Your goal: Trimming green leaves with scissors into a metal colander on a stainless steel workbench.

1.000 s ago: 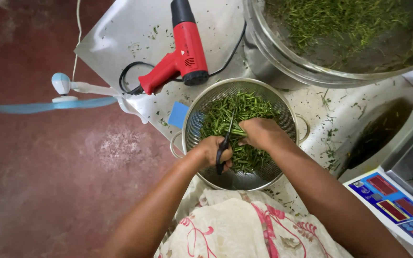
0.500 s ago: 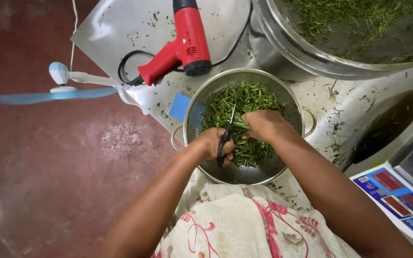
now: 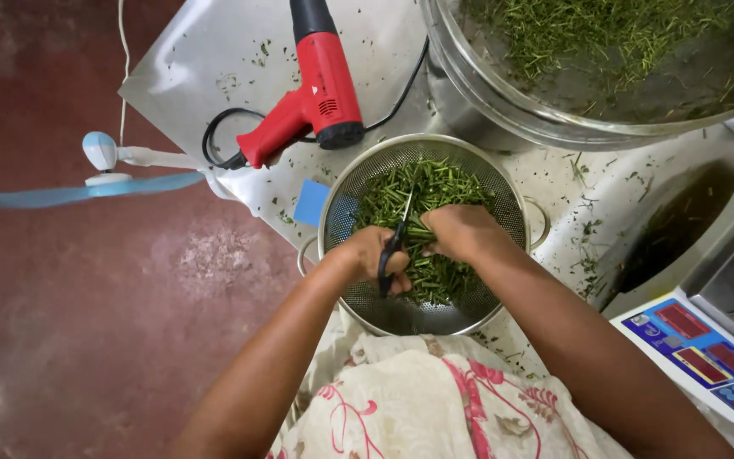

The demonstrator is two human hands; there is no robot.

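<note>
Left grip (image 3: 373,257) clamped on scissors (image 3: 395,242); right grip (image 3: 460,231) clamped on green stems (image 3: 422,231) over colander (image 3: 503,183).

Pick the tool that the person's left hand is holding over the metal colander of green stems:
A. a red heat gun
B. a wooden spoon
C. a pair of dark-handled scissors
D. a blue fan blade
C. The left hand grips dark-handled scissors, blades pointing into the green stems that the right hand bunches in the colander; the red heat gun lies apart on the table.

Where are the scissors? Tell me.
In the head view, the scissors are in the left hand, over the colander, blades at the greens.
</note>
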